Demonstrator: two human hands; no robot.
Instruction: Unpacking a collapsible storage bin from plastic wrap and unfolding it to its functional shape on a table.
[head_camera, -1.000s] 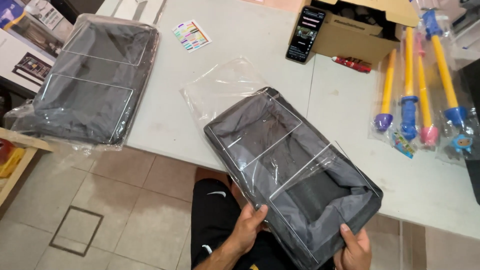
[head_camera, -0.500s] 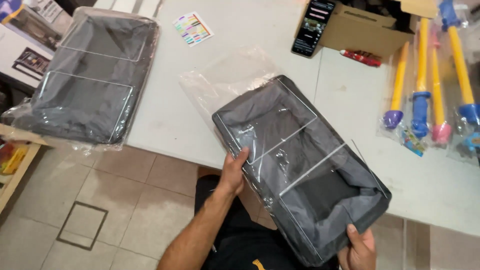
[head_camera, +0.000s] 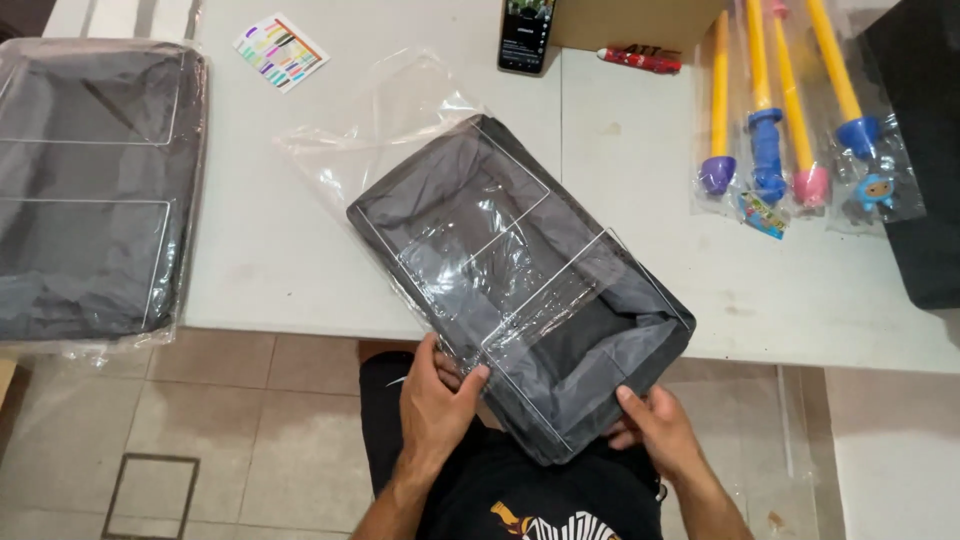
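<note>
Hands grip near end of dark fabric case (head_camera: 520, 290) in its clear plastic bag (head_camera: 400, 130): left hand (head_camera: 437, 400) pinches edge, right hand (head_camera: 655, 430) supports corner, steadying it off the table (head_camera: 280, 260).

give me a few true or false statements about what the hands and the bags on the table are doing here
1. Both hands grip the near end of the dark grey fabric bag. True: the left hand is on its near left edge and the right hand on its near right corner.
2. That bag is bare, with no wrapping. False: it sits in a clear plastic sleeve.
3. A second wrapped grey bag lies at the table's left end. True.
4. The bag in hand lies wholly on the white table. False: its near end overhangs the table edge.
5. The phone lies on the bag in hand. False: it lies on the table beyond it, by a cardboard box.
</note>
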